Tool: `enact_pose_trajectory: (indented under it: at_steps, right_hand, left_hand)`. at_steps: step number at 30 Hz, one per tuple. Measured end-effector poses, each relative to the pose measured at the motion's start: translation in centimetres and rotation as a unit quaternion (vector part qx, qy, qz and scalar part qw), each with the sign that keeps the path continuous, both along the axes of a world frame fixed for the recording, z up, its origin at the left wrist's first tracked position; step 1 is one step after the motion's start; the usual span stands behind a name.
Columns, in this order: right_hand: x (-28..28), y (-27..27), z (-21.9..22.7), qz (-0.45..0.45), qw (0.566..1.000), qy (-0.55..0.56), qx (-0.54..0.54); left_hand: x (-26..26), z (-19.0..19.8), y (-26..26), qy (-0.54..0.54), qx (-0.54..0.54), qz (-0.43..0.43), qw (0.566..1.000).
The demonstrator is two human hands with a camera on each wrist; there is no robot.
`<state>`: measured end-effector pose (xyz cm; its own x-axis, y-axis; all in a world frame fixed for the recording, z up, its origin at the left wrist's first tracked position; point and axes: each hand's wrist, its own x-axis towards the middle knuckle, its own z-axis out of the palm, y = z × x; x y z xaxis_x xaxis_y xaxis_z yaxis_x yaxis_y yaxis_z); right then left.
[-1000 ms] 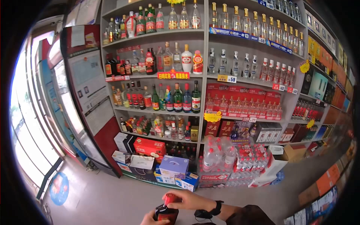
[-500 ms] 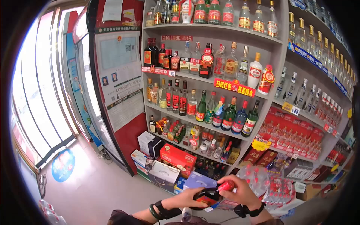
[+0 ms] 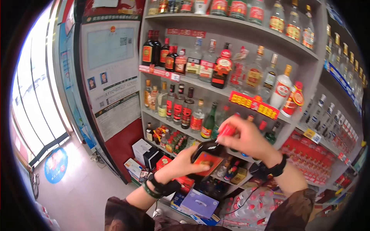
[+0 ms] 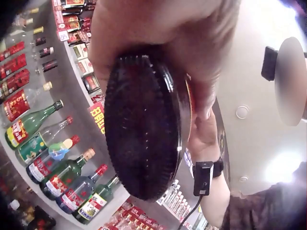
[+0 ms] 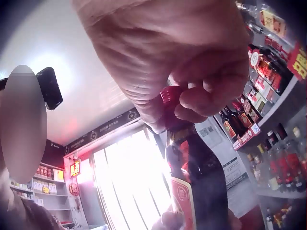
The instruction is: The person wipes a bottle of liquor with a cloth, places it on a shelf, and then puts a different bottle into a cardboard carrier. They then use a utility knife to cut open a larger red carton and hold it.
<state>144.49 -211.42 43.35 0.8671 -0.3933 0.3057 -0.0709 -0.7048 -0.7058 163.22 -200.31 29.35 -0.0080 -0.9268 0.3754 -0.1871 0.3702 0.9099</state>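
Note:
A dark glass bottle (image 3: pixel 200 149) with an orange-red label and a red cap (image 3: pixel 227 130) is held tilted in front of the shelves. My left hand (image 3: pixel 179 164) grips it round the body, thumb over the label. At the top, my right hand (image 3: pixel 248 138) holds the red cap between thumb and curled fingers. The left wrist view looks straight at the bottle's dark oval base (image 4: pixel 144 129). In the right wrist view the neck and shoulder (image 5: pixel 194 153) show below the fingers, and part of the cap is covered.
Shelves (image 3: pixel 216 82) of liquor bottles stand right ahead, with similar dark bottles (image 3: pixel 150 50) at the left of an upper row. Boxes, among them a purple one (image 3: pixel 198 204), and wrapped plastic bottles (image 3: pixel 250 202) sit low. A notice board (image 3: pixel 111 57) and bright doorway are at left.
The head view has swung left and come nearer the shelves. Both hands have lifted the bottle higher in view, the left still on its body and the right still at its cap.

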Motion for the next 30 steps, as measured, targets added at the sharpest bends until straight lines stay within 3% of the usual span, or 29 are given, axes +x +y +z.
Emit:
enact_pose_trajectory:
  at_steps: [2,4,8,11,14,18,19,24,27,30]
  right_hand:
    - [3.4,-1.2,2.2,-0.033,0.994,0.001,-0.104]
    - [6.8,-2.3,4.5,-0.039,0.989,0.0,-0.144]
    - [13.8,-5.1,8.2,-0.069,0.965,-0.029,-0.252]
    - [19.2,-5.7,11.4,-0.098,0.972,-0.002,-0.216]
    - [24.6,-7.3,14.1,-0.101,0.967,-0.025,-0.233]
    - [31.1,-9.9,17.4,-0.126,0.958,-0.051,-0.252]
    - [32.6,-10.6,18.1,-0.136,0.954,-0.057,-0.262]
    - [39.0,-14.5,20.7,-0.154,0.947,-0.082,-0.269]
    - [42.6,-16.4,21.0,-0.163,0.947,-0.081,-0.264]
    - [46.1,-19.1,20.6,-0.18,0.937,-0.076,-0.29]
  left_hand:
    - [2.4,1.1,-2.4,0.064,-0.063,-0.011,0.996]
    - [5.2,2.9,-4.0,0.038,-0.091,0.015,0.995]
    - [11.8,5.9,-7.8,0.14,-0.127,-0.045,0.981]
    - [17.3,8.1,-9.4,0.178,-0.148,-0.049,0.972]
    - [22.3,7.5,-12.4,0.29,-0.179,0.009,0.94]
    - [27.4,6.0,-15.1,0.413,-0.186,-0.015,0.891]
    - [28.1,5.6,-15.7,0.413,-0.198,0.014,0.889]
    - [30.2,2.9,-15.7,0.414,-0.15,-0.017,0.898]
    - [31.1,0.7,-16.2,0.421,-0.119,-0.039,0.899]
    - [32.0,0.8,-16.3,0.446,-0.111,-0.029,0.888]
